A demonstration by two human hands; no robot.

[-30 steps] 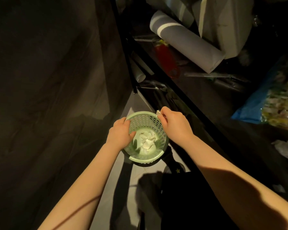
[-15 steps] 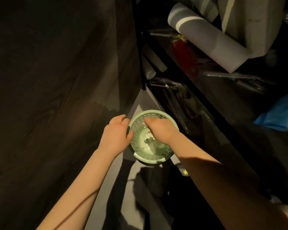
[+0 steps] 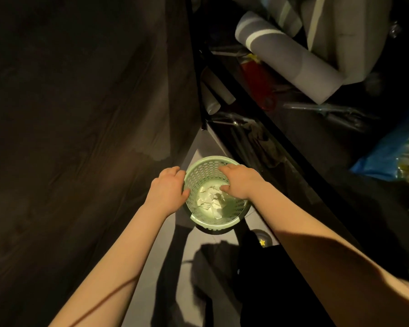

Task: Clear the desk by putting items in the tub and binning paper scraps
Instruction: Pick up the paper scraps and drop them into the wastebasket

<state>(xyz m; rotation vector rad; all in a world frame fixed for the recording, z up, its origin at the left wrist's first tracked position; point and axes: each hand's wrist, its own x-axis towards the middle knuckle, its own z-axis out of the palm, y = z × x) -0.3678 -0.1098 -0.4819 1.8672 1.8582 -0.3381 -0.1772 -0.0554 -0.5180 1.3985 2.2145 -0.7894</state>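
My left grip [image 3: 169,188] holds the rim of the bin [image 3: 213,224] on the floor [image 3: 206,145]. My right grip [image 3: 242,182] hangs over the scraps [image 3: 209,200] inside; pinching or spread, I cannot tell. A pull on the rim may tip the bin.

The scene is dimly, warmly lit; only the green bin [image 3: 213,223] is brightened, hard shadows are cast nearby, and edges are bowed.
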